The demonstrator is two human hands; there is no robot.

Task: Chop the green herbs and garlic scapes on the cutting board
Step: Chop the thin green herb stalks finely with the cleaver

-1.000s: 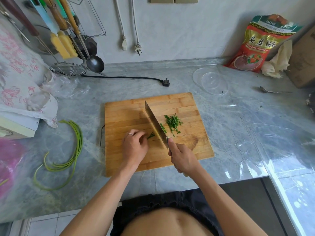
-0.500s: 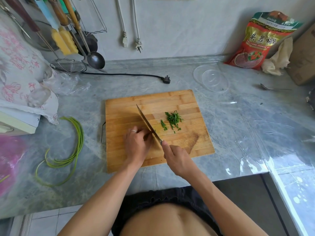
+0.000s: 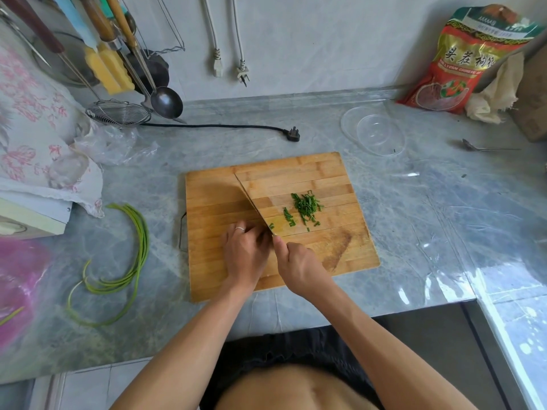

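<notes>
Right hand (image 3: pixel 299 266) clamped on knife (image 3: pixel 253 199) handle, blade tilted over cutting board (image 3: pixel 213 261), left hand (image 3: pixel 245 253) fingers curled beside blade, chopped herbs (image 3: pixel 305 207) right of knife, garlic scapes (image 3: pixel 130 255) on counter (image 3: pixel 414 232)

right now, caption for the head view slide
Right hand chops green herbs with cleaver on cutting board; left hand steadies.

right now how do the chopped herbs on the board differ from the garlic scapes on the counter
The chopped herbs are short dark green bits piled on the cutting board; the garlic scapes are long, whole, paler curved stalks lying on the counter to its left. Both are green.
</notes>
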